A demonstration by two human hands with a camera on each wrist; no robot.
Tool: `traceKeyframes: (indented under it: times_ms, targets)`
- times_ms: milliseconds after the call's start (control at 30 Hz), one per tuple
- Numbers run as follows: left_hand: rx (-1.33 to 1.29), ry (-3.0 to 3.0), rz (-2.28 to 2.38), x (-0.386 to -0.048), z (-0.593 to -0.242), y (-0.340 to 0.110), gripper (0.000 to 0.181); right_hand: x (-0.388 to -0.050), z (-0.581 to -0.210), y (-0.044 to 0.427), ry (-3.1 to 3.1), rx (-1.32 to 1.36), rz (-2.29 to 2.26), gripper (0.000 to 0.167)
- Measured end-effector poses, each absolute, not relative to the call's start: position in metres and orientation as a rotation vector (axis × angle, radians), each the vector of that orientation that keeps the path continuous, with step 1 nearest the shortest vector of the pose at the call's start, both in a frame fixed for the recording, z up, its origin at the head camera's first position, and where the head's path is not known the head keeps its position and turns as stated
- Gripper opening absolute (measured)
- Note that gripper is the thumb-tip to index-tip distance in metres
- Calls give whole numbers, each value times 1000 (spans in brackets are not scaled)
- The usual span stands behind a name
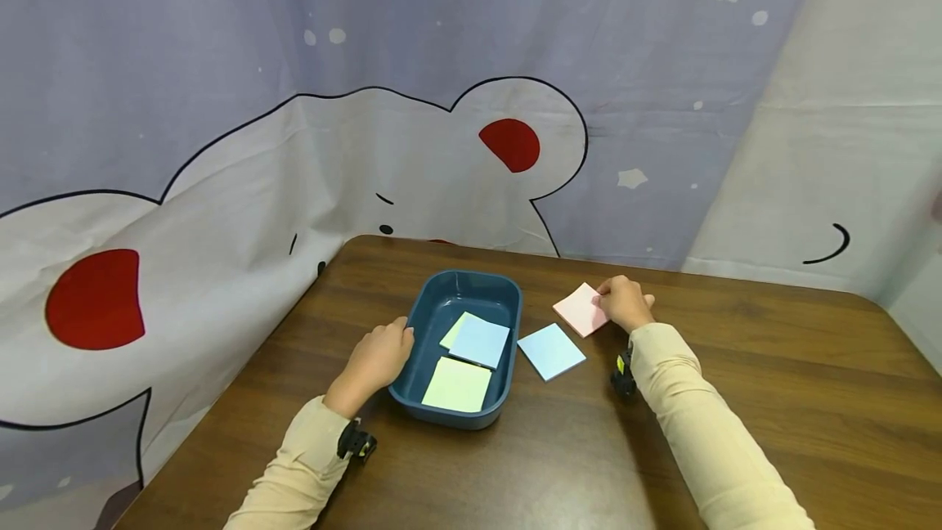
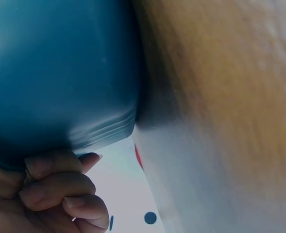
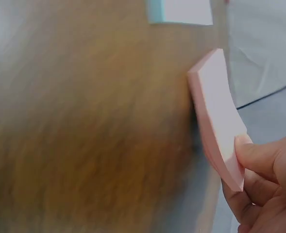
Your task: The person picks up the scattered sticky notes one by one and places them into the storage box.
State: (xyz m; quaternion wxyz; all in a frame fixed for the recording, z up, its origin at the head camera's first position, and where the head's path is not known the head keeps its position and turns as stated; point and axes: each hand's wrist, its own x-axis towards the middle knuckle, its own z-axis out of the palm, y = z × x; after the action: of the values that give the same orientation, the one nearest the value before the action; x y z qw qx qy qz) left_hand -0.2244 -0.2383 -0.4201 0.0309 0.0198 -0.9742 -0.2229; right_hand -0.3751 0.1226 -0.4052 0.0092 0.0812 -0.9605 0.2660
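Observation:
My right hand [image 1: 625,302] pinches a pad of pink sticky notes [image 1: 581,309] by its right corner. In the right wrist view the thumb lies on top of the pink pad [image 3: 214,111] with fingers beneath, and the pad bends slightly. My left hand [image 1: 378,356] grips the left rim of a blue plastic bin [image 1: 513,383], its fingers curled at the edge in the left wrist view. Inside the bin lie a light blue pad [image 1: 480,341], a yellow-green pad [image 1: 456,385] and another yellow-green pad [image 1: 450,334] partly covered by the blue one.
Between the bin and the pink pad, a light blue sticky note pad [image 1: 551,352] lies on the brown wooden table [image 1: 559,448]. A printed curtain [image 1: 412,162] hangs along the table's far and left edges.

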Motion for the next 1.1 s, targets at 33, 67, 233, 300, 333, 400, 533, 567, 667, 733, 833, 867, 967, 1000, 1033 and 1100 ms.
traceKeyframes:
  times_ms: [33,67,233,300,333,400,533,567,667,733,833,867,967,1000,1033,1100]
  targets:
    - [61,-3001,-687,-225,-420,-238,44,-375,-405,124,-2993,246,855,25]
    - [60,-3002,-686,-224,-420,-238,44,-375,-403,125,-2987,244,875,25]
    - [61,-3004,-678,-224,-420,-238,43,-372,-394,128,-2974,231,962,25]
    - [61,-3004,-674,-225,-420,-238,43,-371,-390,129,-2976,220,983,26]
    - [61,-3005,-673,-225,-420,-239,43,-371,-388,129,-2977,213,990,27]
    - [62,-3007,-671,-225,-420,-239,43,-370,-384,129,-2981,203,999,28]
    - [61,-3011,-669,-226,-420,-239,43,-367,-377,130,-2995,180,1017,30]
    - [62,-3012,-669,-226,-420,-239,43,-365,-375,129,-2999,180,1025,31]
    - [62,-3016,-671,-226,-420,-239,43,-361,-367,129,-2991,207,1042,31]
    - [65,-3018,-672,-225,-420,-239,43,-359,-363,129,-2977,248,1049,32]
    - [64,-3020,-678,-225,-419,-238,43,-359,-356,129,-2953,304,1059,32]
    - [65,-3018,-683,-225,-419,-238,44,-358,-354,128,-2952,314,1062,32]
    - [68,-3014,-692,-225,-419,-238,44,-356,-347,124,-2947,348,1059,32]
    - [68,-3011,-696,-224,-419,-238,44,-354,-344,122,-2945,359,1052,32]
    - [65,-3009,-696,-224,-419,-238,43,-353,-342,120,-2943,368,1047,32]
    - [63,-3006,-695,-224,-419,-238,43,-351,-338,116,-2937,391,1034,31]
